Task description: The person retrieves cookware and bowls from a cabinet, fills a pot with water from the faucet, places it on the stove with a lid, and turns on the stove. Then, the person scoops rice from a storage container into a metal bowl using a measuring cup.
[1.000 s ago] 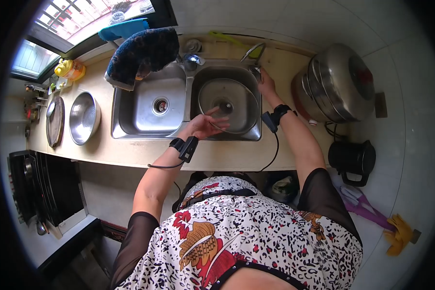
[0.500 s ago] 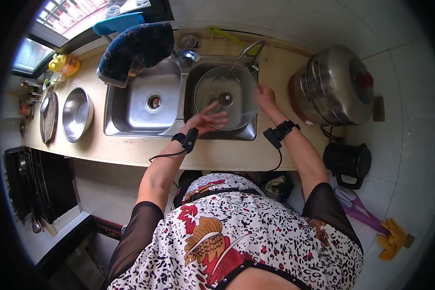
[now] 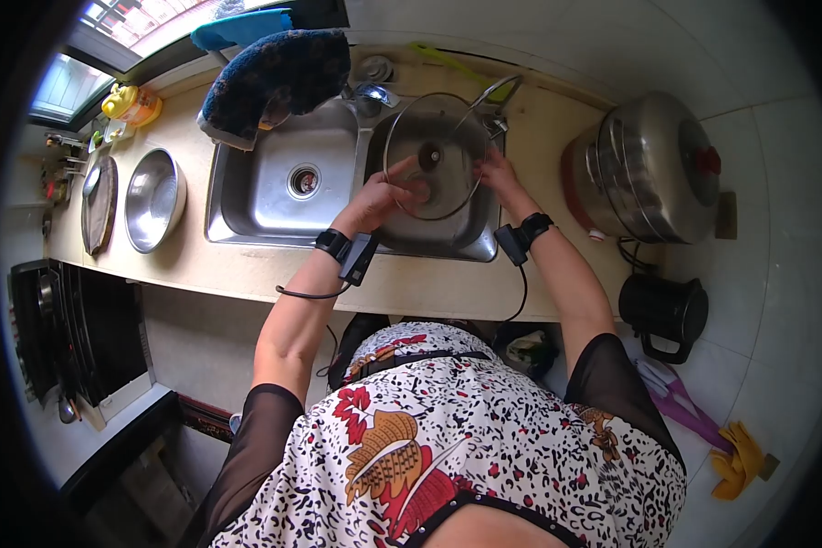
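A pale countertop (image 3: 438,287) surrounds the double sink (image 3: 274,196). Left of the sink stands a steel bowl (image 3: 155,201), farther left a wooden board (image 3: 102,212); a yellow-topped container (image 3: 135,106) sits behind-left, a big steel pot (image 3: 644,173) to its right

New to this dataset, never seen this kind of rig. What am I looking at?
There's no robot: a person works barehanded, and the pictures come from one head-worn camera looking forward and down, so body and arms enter from the bottom. Each wrist wears a black strapped-on device. The left hand and right hand hold a round clear lid by its rim, over the right basin of a double sink. On the counter, a steel bowl sits left of the sink and a large metal pot right of it.
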